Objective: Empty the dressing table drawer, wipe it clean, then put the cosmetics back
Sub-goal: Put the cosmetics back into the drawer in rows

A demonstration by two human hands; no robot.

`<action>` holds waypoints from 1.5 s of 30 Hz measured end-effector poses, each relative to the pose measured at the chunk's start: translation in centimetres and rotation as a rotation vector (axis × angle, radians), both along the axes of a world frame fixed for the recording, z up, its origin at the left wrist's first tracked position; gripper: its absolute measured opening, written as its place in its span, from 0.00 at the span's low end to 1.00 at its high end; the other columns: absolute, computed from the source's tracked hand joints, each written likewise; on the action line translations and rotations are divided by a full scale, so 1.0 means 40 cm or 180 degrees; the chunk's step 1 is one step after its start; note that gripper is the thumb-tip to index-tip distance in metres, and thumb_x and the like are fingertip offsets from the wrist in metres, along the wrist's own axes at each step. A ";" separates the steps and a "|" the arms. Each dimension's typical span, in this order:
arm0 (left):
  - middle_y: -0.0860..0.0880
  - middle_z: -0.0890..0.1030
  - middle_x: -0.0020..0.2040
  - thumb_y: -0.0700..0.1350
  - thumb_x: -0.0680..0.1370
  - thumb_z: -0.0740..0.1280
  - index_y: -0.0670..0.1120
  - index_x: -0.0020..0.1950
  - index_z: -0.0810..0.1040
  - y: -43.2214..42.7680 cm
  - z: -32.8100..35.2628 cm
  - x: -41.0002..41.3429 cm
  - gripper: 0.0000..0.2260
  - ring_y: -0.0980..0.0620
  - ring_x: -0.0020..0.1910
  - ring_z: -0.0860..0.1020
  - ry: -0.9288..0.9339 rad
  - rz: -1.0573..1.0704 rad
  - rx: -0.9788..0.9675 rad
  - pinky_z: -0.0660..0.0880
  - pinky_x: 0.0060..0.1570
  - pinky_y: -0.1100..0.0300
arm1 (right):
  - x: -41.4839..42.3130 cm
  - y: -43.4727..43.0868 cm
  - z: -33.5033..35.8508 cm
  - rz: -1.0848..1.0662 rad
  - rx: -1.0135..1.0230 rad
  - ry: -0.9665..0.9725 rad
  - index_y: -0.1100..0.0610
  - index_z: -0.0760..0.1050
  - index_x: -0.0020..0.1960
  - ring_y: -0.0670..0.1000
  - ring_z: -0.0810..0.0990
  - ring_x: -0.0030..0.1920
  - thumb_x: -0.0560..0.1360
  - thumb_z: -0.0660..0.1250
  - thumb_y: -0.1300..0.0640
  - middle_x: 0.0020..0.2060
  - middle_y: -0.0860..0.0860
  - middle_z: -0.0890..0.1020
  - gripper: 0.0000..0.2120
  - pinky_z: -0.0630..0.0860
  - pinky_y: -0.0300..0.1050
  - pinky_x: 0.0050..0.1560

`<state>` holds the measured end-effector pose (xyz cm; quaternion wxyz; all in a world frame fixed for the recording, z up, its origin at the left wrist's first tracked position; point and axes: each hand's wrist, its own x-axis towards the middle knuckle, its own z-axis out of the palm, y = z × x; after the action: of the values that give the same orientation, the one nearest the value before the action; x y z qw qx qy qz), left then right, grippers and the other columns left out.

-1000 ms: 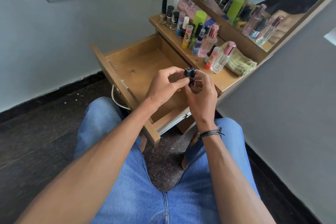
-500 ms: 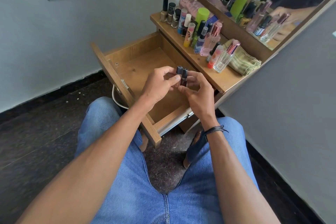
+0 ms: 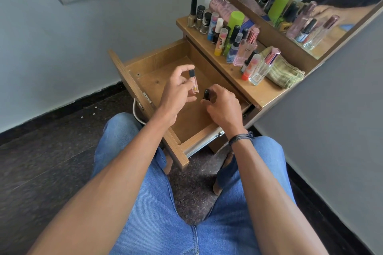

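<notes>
While the drawer (image 3: 157,62) stands pulled open in the middle of the frame, both hands hover over its wooden floor, each with one small bottle. The left hand (image 3: 176,91) pinches a clear vial (image 3: 194,83) with a black cap between thumb and fingertips. The vial is nearly upright, cap toward the top of the frame and base pointing down at the drawer floor. Just right of it, close but apart, the right hand (image 3: 222,107) curls round a dark bottle (image 3: 206,93); only its top shows, and it seems nearer the floor. By my judgement the right hand is better placed to set down first. The other cosmetics (image 3: 234,33) line the table top (image 3: 267,93) at upper right, beside a folded cloth (image 3: 284,70).
</notes>
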<state>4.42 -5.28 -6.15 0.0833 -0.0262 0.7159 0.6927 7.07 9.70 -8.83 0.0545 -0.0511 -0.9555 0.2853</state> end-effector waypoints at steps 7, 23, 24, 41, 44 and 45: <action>0.42 0.83 0.47 0.37 0.83 0.65 0.51 0.64 0.79 -0.007 0.001 -0.007 0.14 0.47 0.48 0.84 -0.0042 0.0053 0.0064 0.84 0.48 0.53 | -0.008 -0.013 -0.015 -0.0054 0.0616 -0.0147 0.50 0.77 0.59 0.60 0.83 0.49 0.78 0.69 0.48 0.50 0.51 0.84 0.11 0.75 0.50 0.41; 0.46 0.80 0.52 0.32 0.81 0.65 0.49 0.66 0.79 0.001 -0.007 -0.002 0.17 0.48 0.52 0.84 -0.0330 -0.0080 -0.0206 0.83 0.54 0.49 | -0.011 -0.012 -0.014 -0.0033 0.0761 -0.0357 0.48 0.78 0.62 0.62 0.83 0.51 0.78 0.69 0.49 0.52 0.55 0.85 0.13 0.69 0.47 0.41; 0.47 0.80 0.52 0.32 0.81 0.66 0.49 0.65 0.79 0.001 -0.008 -0.002 0.17 0.49 0.51 0.84 -0.0346 -0.0063 -0.0242 0.83 0.55 0.48 | -0.011 -0.012 -0.014 -0.0033 0.0750 -0.0358 0.48 0.78 0.61 0.62 0.83 0.51 0.78 0.69 0.50 0.51 0.55 0.85 0.12 0.69 0.47 0.41; 0.50 0.83 0.54 0.44 0.77 0.72 0.54 0.56 0.78 0.005 -0.042 0.029 0.10 0.48 0.49 0.81 0.0015 -0.1169 -0.3219 0.73 0.40 0.56 | -0.011 -0.013 -0.018 -0.0095 0.0744 -0.0275 0.48 0.80 0.56 0.60 0.84 0.48 0.75 0.70 0.53 0.48 0.53 0.85 0.10 0.68 0.46 0.39; 0.49 0.82 0.53 0.43 0.78 0.71 0.52 0.57 0.78 0.007 -0.040 0.032 0.10 0.48 0.49 0.79 0.0028 -0.1204 -0.3237 0.71 0.40 0.56 | -0.012 -0.013 -0.019 -0.0107 0.0736 -0.0265 0.48 0.80 0.55 0.60 0.83 0.47 0.75 0.70 0.54 0.47 0.53 0.85 0.09 0.67 0.45 0.39; 0.49 0.82 0.53 0.42 0.78 0.70 0.52 0.58 0.78 0.007 -0.039 0.032 0.10 0.48 0.49 0.78 0.0022 -0.1208 -0.3237 0.71 0.40 0.56 | -0.012 -0.014 -0.019 -0.0110 0.0742 -0.0261 0.48 0.80 0.55 0.60 0.83 0.47 0.75 0.70 0.54 0.47 0.52 0.85 0.09 0.67 0.45 0.39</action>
<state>5.72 -5.00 -7.70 0.1814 0.0689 0.9532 0.2318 6.61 9.16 -9.59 0.0260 -0.0725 -0.9826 0.1690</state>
